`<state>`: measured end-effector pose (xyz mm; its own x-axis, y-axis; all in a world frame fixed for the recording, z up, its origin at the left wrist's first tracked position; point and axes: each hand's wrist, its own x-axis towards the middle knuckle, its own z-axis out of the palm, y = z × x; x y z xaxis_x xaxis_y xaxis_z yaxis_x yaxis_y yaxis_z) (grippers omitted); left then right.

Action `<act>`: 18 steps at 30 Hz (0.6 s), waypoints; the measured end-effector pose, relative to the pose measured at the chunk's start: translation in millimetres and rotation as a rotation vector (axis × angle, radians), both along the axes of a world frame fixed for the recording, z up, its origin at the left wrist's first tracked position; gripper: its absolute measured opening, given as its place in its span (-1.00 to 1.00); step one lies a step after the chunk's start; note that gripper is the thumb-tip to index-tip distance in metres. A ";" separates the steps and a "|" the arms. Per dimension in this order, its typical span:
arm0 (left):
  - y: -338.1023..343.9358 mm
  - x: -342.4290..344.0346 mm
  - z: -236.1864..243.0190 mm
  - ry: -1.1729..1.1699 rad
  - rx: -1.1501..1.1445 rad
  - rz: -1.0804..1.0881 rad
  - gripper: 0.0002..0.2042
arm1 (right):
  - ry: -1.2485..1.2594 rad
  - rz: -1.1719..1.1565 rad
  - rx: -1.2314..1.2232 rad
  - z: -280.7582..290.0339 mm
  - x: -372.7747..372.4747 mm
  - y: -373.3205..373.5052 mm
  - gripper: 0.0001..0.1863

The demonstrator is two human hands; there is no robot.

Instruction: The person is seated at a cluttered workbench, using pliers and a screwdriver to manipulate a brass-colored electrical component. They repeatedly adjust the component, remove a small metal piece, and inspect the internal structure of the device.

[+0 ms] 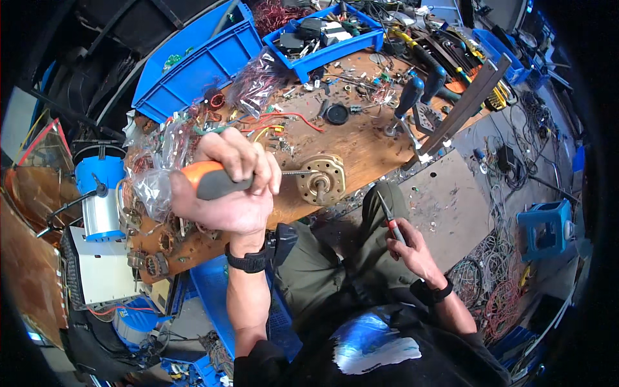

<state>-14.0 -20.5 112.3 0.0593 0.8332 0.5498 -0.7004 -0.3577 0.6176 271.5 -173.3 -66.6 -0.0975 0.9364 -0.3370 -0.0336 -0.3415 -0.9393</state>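
Observation:
My left hand (pixel 238 200) is closed around the orange and grey handle of a screwdriver (pixel 216 180). From the fist its thin ridged shaft runs right, and its end lies over the face of a round brass-coloured metal part (pixel 332 187). That part sits at the bench's near edge, with a ring of holes and a stub shaft in its middle. Lower right, above my thigh, my right hand (pixel 412 251) grips a slim pointed tool (pixel 391 222) with red and grey on its handle; its tip points up and touches nothing.
The wooden bench (pixel 367 148) carries scattered wires and scraps. Blue bins (pixel 200 58) stand at the back left. Upright clamps (pixel 409 97) and a dark metal bar (pixel 461 109) rise on the right. A blue and silver cylinder (pixel 100 200) stands left. Cable heaps (pixel 496 277) cover the right floor.

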 end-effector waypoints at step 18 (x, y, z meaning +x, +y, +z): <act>13.9 22.5 18.6 0.131 -0.264 0.150 -0.34 | -0.002 -0.056 -0.038 -23.3 19.8 -17.7 -0.61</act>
<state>8.5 -6.5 131.0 -0.0191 0.9508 0.3091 -0.5606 -0.2661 0.7842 291.3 -191.0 -89.9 -0.0443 0.9269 -0.3727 -0.0516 -0.3747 -0.9257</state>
